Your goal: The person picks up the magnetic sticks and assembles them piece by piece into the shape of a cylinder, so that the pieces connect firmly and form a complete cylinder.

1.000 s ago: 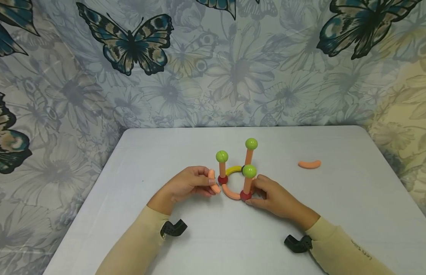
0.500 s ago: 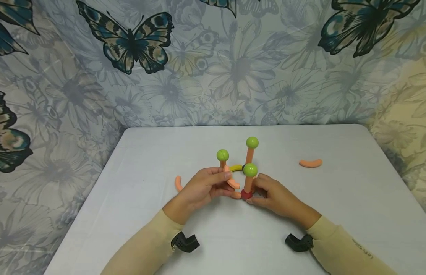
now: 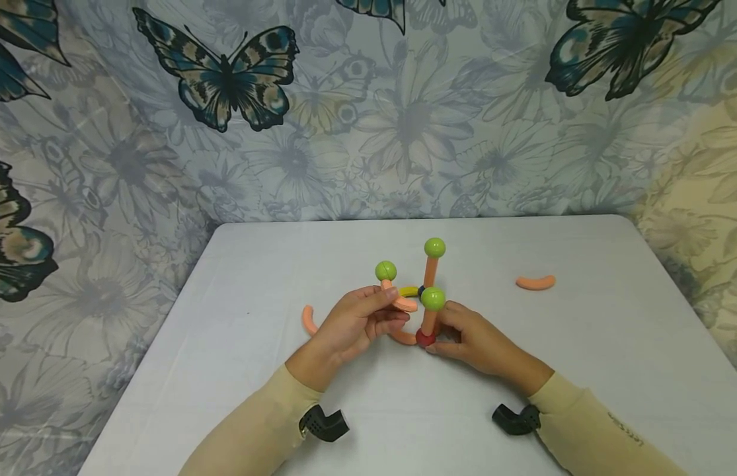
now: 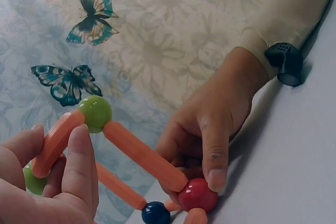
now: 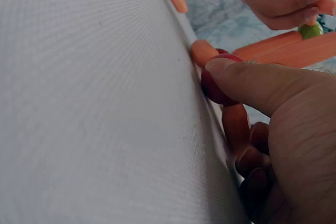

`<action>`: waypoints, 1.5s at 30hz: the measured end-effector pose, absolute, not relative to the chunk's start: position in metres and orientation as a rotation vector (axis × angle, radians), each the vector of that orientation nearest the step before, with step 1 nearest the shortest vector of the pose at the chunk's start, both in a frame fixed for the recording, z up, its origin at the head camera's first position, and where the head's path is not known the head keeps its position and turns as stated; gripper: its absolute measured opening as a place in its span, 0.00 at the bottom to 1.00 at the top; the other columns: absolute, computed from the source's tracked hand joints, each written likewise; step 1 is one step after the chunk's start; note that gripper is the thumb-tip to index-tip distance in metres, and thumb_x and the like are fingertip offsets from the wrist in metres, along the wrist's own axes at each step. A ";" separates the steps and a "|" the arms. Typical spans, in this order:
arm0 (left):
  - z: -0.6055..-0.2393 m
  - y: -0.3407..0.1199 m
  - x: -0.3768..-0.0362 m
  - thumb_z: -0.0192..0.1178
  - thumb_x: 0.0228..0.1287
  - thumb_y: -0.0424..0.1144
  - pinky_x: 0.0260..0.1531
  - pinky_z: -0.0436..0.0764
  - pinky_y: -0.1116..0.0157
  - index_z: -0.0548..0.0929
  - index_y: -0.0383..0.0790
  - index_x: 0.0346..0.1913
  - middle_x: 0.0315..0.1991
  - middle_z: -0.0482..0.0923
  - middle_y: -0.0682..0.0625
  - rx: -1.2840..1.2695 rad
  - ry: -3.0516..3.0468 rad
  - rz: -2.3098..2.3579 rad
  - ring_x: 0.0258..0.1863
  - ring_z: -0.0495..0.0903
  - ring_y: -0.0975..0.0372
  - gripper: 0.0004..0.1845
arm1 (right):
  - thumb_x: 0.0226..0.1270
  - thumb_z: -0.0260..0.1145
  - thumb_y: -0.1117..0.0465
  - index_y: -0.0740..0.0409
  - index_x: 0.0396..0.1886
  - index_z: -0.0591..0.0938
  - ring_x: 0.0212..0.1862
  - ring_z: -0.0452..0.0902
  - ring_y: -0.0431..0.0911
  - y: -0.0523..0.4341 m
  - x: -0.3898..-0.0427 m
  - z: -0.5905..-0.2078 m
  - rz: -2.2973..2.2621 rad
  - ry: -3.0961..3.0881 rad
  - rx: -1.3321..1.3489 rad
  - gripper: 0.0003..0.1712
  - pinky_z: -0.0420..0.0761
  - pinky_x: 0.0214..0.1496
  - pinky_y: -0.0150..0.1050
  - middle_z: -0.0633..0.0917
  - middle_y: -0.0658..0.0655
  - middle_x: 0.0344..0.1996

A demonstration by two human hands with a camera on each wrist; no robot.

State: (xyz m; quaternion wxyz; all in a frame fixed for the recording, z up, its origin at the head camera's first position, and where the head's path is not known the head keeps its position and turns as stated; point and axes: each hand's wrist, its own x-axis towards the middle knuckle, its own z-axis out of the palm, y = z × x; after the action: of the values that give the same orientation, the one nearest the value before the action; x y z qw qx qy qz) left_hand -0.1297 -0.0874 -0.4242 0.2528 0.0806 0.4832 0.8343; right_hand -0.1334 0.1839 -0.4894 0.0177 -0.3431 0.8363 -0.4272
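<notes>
Between the thumb and fingers of my left hand (image 3: pixel 350 325) is a curved orange rod (image 3: pixel 406 305), raised among the posts of a ball-and-rod structure. In the left wrist view the rod's end meets a green ball (image 4: pixel 95 114); whether they are joined I cannot tell. My right hand (image 3: pixel 484 340) grips the structure's near corner, thumb on a red ball (image 3: pixel 426 338). Straight orange rods stand up from the base, topped by green balls. A yellow curved rod (image 3: pixel 408 291) and a dark blue ball (image 4: pixel 156 213) form part of the base. My left hand hides the left red ball.
One loose curved orange rod (image 3: pixel 536 283) lies to the right on the white table (image 3: pixel 582 344). Another curved orange rod (image 3: pixel 309 320) lies left, partly behind my left hand. Butterfly-patterned cloth (image 3: pixel 368 152) hangs behind the table.
My left hand has moved right with the curved orange rod, from beside the structure to over it, then raised and turned the rod slightly. The right hand stays at the red ball.
</notes>
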 end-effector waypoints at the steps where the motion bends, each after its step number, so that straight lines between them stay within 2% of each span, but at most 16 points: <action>1: -0.425 -0.087 -0.130 0.55 0.86 0.33 0.46 0.87 0.67 0.90 0.33 0.47 0.43 0.90 0.43 0.217 1.311 2.271 0.41 0.90 0.61 0.13 | 0.66 0.84 0.60 0.42 0.53 0.87 0.40 0.78 0.43 0.184 -0.133 -0.489 -1.325 2.599 -1.063 0.19 0.78 0.38 0.37 0.83 0.42 0.46; 5: -0.424 -0.086 -0.128 0.54 0.86 0.33 0.46 0.87 0.67 0.90 0.34 0.47 0.43 0.90 0.44 0.214 1.306 2.286 0.40 0.90 0.61 0.13 | 0.67 0.84 0.60 0.42 0.52 0.87 0.41 0.78 0.43 0.183 -0.133 -0.490 -1.326 2.596 -1.062 0.18 0.79 0.39 0.38 0.82 0.43 0.46; 12: -0.423 -0.084 -0.127 0.55 0.86 0.32 0.45 0.87 0.67 0.89 0.36 0.47 0.41 0.90 0.45 0.177 1.310 2.313 0.38 0.89 0.62 0.11 | 0.66 0.84 0.62 0.42 0.48 0.86 0.52 0.84 0.42 0.182 -0.132 -0.490 -1.327 2.594 -1.075 0.18 0.85 0.54 0.42 0.83 0.44 0.51; 14: -0.423 -0.083 -0.127 0.56 0.85 0.32 0.44 0.87 0.67 0.88 0.36 0.47 0.40 0.90 0.46 0.160 1.313 2.318 0.37 0.89 0.62 0.10 | 0.66 0.84 0.62 0.42 0.48 0.86 0.52 0.84 0.43 0.183 -0.131 -0.489 -1.324 2.595 -1.085 0.18 0.86 0.54 0.43 0.83 0.45 0.51; 21: -0.423 -0.081 -0.127 0.58 0.84 0.33 0.45 0.87 0.66 0.86 0.37 0.47 0.41 0.90 0.46 0.149 1.326 2.336 0.38 0.89 0.62 0.07 | 0.65 0.85 0.60 0.38 0.50 0.87 0.44 0.79 0.41 0.184 -0.131 -0.488 -1.261 2.649 -1.078 0.19 0.81 0.44 0.38 0.82 0.41 0.47; 38: -0.427 -0.084 -0.129 0.60 0.83 0.36 0.44 0.88 0.64 0.88 0.36 0.48 0.45 0.91 0.46 0.161 1.385 2.333 0.38 0.87 0.61 0.08 | 0.67 0.84 0.60 0.39 0.49 0.87 0.45 0.79 0.41 0.184 -0.130 -0.486 -1.252 2.653 -1.074 0.18 0.81 0.46 0.39 0.83 0.39 0.48; 45: -0.426 -0.086 -0.130 0.61 0.82 0.37 0.44 0.89 0.62 0.87 0.39 0.45 0.42 0.91 0.47 0.139 1.405 2.332 0.38 0.86 0.60 0.07 | 0.67 0.84 0.61 0.38 0.49 0.87 0.46 0.79 0.40 0.184 -0.130 -0.486 -1.253 2.650 -1.068 0.18 0.81 0.46 0.39 0.82 0.39 0.48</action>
State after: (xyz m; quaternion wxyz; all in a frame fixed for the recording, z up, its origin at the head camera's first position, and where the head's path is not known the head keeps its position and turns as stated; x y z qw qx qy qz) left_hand -0.1299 -0.0856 -0.4258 0.2061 0.0499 0.5043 0.8371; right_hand -0.1303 0.1836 -0.4864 0.0109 -0.3423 0.8494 -0.4015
